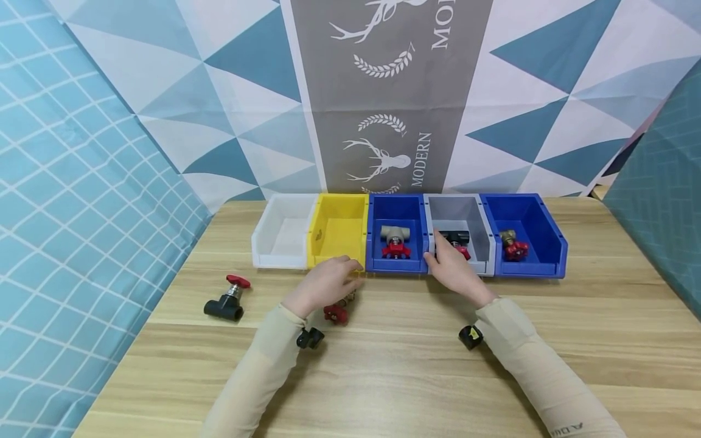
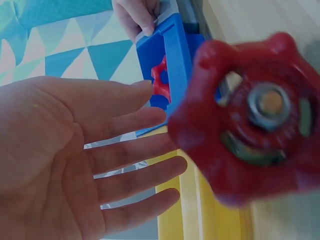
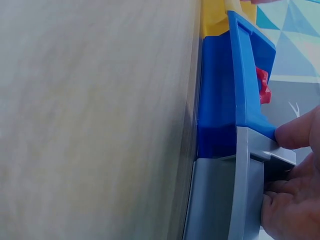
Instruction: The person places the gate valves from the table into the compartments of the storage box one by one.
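Observation:
My right hand [image 1: 457,271] pinches the adjoining walls at the front of the grey bin [image 1: 477,267] and the middle blue bin [image 1: 394,266]. In the right wrist view its thumb presses the blue bin's corner while the fingers curl inside the grey bin [image 3: 212,200]. A black valve [image 1: 457,236] with a red handle lies in the grey bin, partly hidden by this hand. Fingers spread, my left hand [image 1: 325,283] hovers in front of the yellow bin [image 1: 339,234]. Under it lies a brass valve with a red handwheel [image 1: 336,314], large in the left wrist view.
The bins stand in a row along the table's back. A white bin [image 1: 280,261] is at the left end. The middle blue bin holds a grey valve [image 1: 395,234]; the right blue bin [image 1: 539,267] holds a brass one [image 1: 512,243]. A black valve [image 1: 223,308] lies on the table's left.

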The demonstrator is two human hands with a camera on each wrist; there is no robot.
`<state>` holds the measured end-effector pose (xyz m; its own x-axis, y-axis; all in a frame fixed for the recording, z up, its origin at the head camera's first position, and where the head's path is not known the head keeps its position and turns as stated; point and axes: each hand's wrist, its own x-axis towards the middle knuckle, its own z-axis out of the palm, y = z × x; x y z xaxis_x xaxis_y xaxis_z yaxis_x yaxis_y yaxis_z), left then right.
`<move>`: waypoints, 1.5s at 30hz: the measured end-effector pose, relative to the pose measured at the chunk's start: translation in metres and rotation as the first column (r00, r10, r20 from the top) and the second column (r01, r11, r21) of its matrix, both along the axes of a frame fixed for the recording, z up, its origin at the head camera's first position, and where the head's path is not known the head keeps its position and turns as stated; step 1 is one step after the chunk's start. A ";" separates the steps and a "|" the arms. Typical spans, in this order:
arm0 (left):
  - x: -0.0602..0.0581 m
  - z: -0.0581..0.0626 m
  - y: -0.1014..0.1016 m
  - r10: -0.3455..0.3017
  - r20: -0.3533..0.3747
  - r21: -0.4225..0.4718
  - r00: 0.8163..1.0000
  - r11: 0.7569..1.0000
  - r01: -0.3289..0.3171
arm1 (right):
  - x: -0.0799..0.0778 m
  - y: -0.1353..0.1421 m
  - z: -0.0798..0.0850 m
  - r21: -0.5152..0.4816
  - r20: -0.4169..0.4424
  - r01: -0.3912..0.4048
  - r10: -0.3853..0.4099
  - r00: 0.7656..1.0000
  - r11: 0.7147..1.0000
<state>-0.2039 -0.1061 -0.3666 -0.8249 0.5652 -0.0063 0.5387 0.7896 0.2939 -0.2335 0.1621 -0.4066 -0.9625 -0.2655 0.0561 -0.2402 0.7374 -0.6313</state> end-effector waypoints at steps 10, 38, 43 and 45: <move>0.006 -0.007 -0.012 0.029 0.051 -0.037 0.998 0.999 -0.027 | 0.000 -0.001 0.000 0.010 0.010 0.005 -0.005 1.000 1.000; 0.014 -0.012 -0.026 -0.047 0.213 -0.102 0.976 0.992 0.070 | 0.000 -0.001 0.000 0.011 0.003 0.006 -0.006 1.000 1.000; 0.014 -0.012 -0.026 -0.057 0.208 -0.123 0.976 0.989 0.084 | -0.001 -0.001 0.000 0.020 0.009 0.012 -0.012 1.000 1.000; 0.013 -0.012 -0.026 -0.060 0.208 -0.129 0.976 0.988 0.088 | -0.001 -0.001 0.000 0.021 0.010 0.012 -0.013 1.000 1.000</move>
<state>-0.1904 -0.1319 -0.3791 -0.7542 0.6069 -0.2507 0.5376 0.7899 0.2950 -0.2346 0.1610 -0.4070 -0.9662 -0.2544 0.0413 -0.2247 0.7531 -0.6183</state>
